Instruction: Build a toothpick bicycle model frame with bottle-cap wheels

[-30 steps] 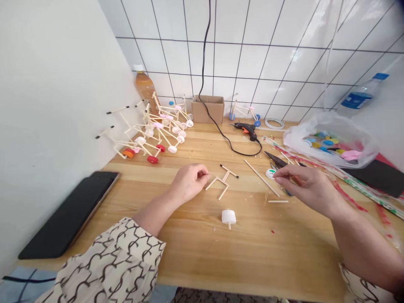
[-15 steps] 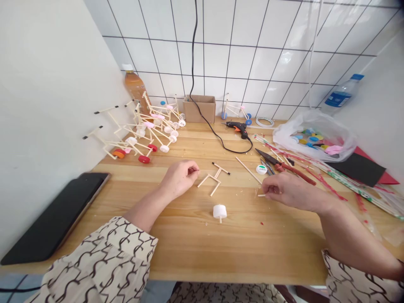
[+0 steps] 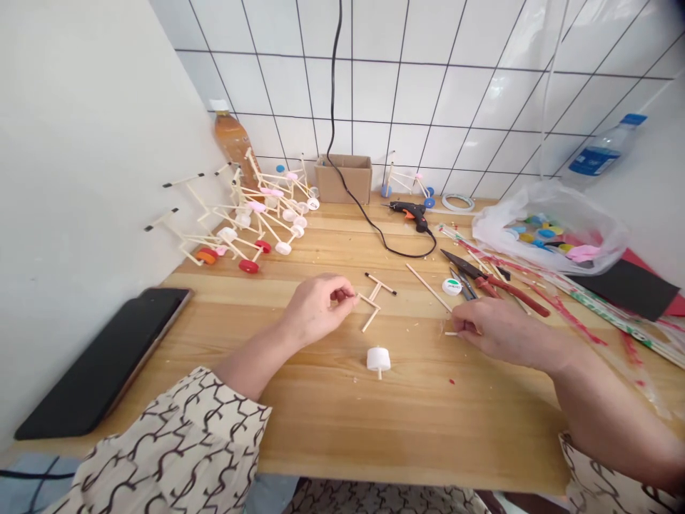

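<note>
At the centre of the table lies a small frame of thin wooden sticks point(image 3: 370, 303), with black tips on its far crossbar. My left hand point(image 3: 320, 310) has its thumb and fingertips pinched at the frame's near left corner, covering one leg. My right hand point(image 3: 497, 328) is closed in a pinch on a short wooden stick point(image 3: 451, 333), whose end sticks out to the left, low over the table. Nearer to me stands a white bottle cap wheel point(image 3: 378, 359) with a stick through it, touched by neither hand.
Several finished stick models with cap wheels point(image 3: 249, 265) crowd the left. At the back are a cardboard box point(image 3: 345, 180) and a glue gun point(image 3: 411, 214). Pliers point(image 3: 484, 277), a loose stick point(image 3: 428, 288) and a plastic bag of caps point(image 3: 546, 232) lie right; a black phone point(image 3: 101, 368) lies left.
My left hand has moved right onto the stick frame's near left corner, hiding one leg. The right hand keeps its pinch on the short stick. The whole view has shifted slightly.
</note>
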The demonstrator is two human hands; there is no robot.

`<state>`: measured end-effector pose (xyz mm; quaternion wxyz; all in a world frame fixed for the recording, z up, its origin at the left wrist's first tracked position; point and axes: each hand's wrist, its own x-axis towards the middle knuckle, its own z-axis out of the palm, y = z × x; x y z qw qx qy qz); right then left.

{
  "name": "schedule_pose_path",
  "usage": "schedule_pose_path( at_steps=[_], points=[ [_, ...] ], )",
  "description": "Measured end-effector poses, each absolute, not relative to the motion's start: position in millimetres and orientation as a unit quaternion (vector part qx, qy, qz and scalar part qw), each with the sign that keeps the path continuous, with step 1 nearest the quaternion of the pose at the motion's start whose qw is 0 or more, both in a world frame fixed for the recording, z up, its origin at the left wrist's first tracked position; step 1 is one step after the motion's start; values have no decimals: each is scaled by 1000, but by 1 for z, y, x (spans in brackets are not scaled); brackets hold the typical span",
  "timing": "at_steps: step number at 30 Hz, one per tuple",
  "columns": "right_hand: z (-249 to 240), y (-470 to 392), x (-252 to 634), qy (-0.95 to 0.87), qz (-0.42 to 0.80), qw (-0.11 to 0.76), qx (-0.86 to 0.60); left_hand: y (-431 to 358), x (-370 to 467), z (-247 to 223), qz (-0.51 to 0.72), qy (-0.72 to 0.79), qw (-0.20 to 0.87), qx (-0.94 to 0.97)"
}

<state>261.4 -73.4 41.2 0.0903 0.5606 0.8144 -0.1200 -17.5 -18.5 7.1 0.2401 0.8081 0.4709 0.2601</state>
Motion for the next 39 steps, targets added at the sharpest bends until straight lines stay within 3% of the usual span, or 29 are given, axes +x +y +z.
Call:
schedule_pose_path(
  at_steps=[6,12,22,29,39],
  points=[
    [40,-73,263,808,-130,82,569,-39,-12,19,205,259,296,896],
    [41,-77,260,816,-173,11,551,-47,-10,23,94,185,350,914],
    [17,-105,202,843,-275,-148,437,-60,-1,17,119,233,273,926],
    [3,-106,196,845,-252,-187,433,-67,3,8,167,253,230,925],
    [10,-104,203,850,-241,-238,404,-68,-2,8,256,290,323,864]
  ],
)
